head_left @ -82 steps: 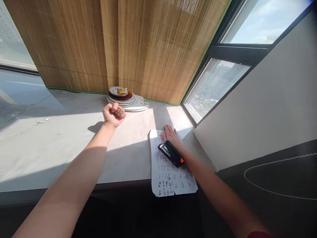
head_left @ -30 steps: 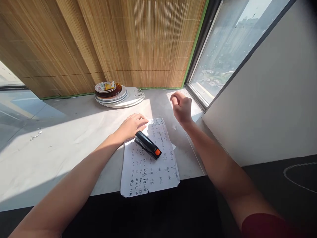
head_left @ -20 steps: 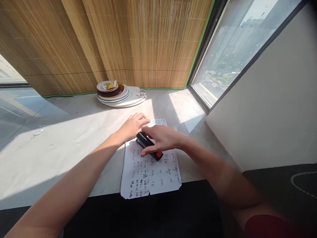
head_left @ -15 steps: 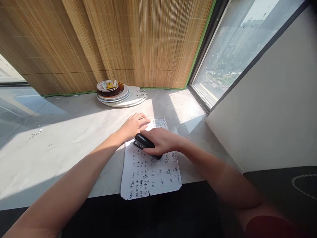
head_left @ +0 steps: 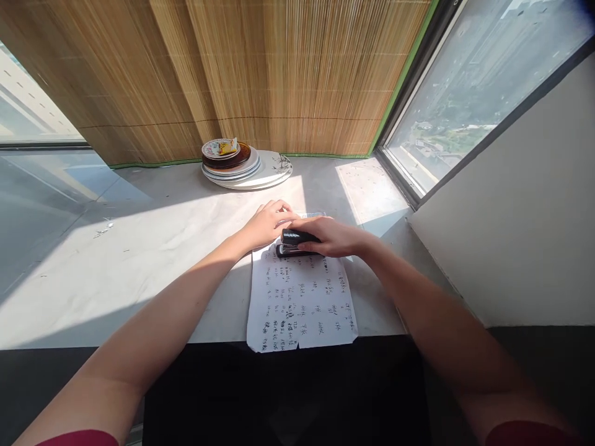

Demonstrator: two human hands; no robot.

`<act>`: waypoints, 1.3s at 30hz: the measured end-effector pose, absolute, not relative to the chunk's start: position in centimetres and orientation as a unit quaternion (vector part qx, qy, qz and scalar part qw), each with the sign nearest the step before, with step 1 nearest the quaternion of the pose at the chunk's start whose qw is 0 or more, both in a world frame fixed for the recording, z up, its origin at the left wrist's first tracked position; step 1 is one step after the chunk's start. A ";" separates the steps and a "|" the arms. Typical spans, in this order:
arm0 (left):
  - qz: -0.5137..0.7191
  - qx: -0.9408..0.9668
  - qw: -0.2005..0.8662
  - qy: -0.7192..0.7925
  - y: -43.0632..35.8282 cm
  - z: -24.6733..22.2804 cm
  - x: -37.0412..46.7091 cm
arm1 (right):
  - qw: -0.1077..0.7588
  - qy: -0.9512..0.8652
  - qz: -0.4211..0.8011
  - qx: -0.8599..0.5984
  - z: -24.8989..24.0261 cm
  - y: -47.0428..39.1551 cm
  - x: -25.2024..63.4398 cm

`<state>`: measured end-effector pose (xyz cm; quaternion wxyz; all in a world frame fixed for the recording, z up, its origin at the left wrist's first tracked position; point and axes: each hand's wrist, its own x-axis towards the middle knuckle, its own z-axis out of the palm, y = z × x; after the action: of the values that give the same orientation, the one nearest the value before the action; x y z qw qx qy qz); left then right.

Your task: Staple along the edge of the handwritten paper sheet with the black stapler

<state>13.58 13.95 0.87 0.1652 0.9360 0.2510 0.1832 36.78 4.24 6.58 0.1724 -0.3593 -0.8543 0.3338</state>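
I have the black stapler (head_left: 297, 236) lying over the upper part of the handwritten paper (head_left: 297, 297), its front pointing left; whether it rests there or hangs just above, I can't tell. My right hand (head_left: 339, 235) has its grip closed around the stapler's rear half, thumb along the near side. I judge it stiff, fairly light and smooth, springy at the hinge, so the rear half is a sound hold, clear of the gap at the front. The paper should be thin, soft and easily creased, best held flat by its edge. There my left hand (head_left: 268, 224) lies loosely open at the upper left; whether its fingertips pinch anything, I can't tell. The paper's lower end overhangs the desk (head_left: 153, 248). Farther back, stacked plates (head_left: 253, 176) stand near the blind (head_left: 279, 74).
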 end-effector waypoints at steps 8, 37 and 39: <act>0.196 0.917 0.204 0.280 13.6 1.2 13.6 | 0.181 -0.778 0.466 -0.380 7.2 5.8 41.7; 0.367 0.679 0.509 0.381 16.6 0.8 13.0 | 0.126 -0.773 0.455 -0.425 6.1 6.7 42.5; 0.372 0.677 0.510 0.379 16.6 0.9 13.0 | 0.123 -0.780 0.440 -0.428 6.2 6.6 42.7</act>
<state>13.00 16.57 0.89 0.5102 0.6766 0.3790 0.3717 42.69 6.64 6.17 0.1226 -0.4284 -0.7797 0.4398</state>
